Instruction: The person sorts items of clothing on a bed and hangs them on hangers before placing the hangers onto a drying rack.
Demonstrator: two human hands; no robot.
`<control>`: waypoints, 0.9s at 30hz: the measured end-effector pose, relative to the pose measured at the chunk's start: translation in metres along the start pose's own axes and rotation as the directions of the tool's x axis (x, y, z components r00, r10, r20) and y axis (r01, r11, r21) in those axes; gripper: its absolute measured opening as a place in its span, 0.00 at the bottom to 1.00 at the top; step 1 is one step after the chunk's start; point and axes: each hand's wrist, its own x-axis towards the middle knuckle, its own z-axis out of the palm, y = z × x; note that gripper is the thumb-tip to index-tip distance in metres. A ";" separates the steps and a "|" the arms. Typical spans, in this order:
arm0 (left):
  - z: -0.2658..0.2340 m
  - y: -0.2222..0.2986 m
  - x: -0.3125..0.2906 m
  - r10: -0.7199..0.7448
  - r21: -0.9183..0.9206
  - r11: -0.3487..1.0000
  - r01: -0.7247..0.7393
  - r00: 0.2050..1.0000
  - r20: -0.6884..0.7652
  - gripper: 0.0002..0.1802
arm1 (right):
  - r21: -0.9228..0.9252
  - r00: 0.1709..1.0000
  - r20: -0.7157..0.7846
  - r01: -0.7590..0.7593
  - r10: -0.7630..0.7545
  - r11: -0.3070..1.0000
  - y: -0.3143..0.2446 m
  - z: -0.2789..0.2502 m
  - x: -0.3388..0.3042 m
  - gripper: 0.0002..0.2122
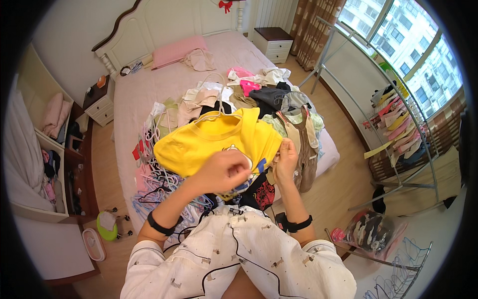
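A yellow shirt (199,144) with a printed front is spread in front of me, above the near part of the bed. At its right edge, my right hand (286,160) pinches the fabric between thumb and fingers. My left hand (225,172) is curled closed in front of the printed part; what its fingers hold, if anything, is hidden. A pale clothes hanger (220,94) shows at the shirt's neckline, its hook pointing away from me. Whether it sits inside the shirt I cannot tell.
Heaped clothes (269,97) cover the middle of the bed (142,94). Tangled hangers (164,192) lie at its near left. A metal drying rack (393,187) with small garments stands right, by the window. Open wardrobe shelves (37,134) are left, a green stool (107,224) nearby.
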 end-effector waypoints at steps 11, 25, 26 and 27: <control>-0.098 -0.041 -0.041 -0.376 0.325 0.854 0.407 0.914 -0.156 0.21 | -0.007 0.999 0.034 0.038 -0.038 0.999 -0.025 -0.006 0.001 0.12; -0.061 -0.034 -0.028 -0.365 -0.041 0.931 0.363 0.925 -0.105 0.10 | -0.336 0.946 0.220 -0.156 0.238 0.929 -0.028 -0.012 -0.007 0.15; -0.060 -0.033 -0.029 -0.362 -0.026 0.932 0.361 0.926 -0.109 0.10 | -0.282 0.960 0.162 -0.177 0.229 0.943 -0.028 -0.012 -0.008 0.15; -0.060 -0.031 -0.029 -0.359 -0.012 0.933 0.360 0.926 -0.114 0.10 | -0.227 0.969 0.104 -0.195 0.223 0.954 -0.028 -0.011 -0.008 0.15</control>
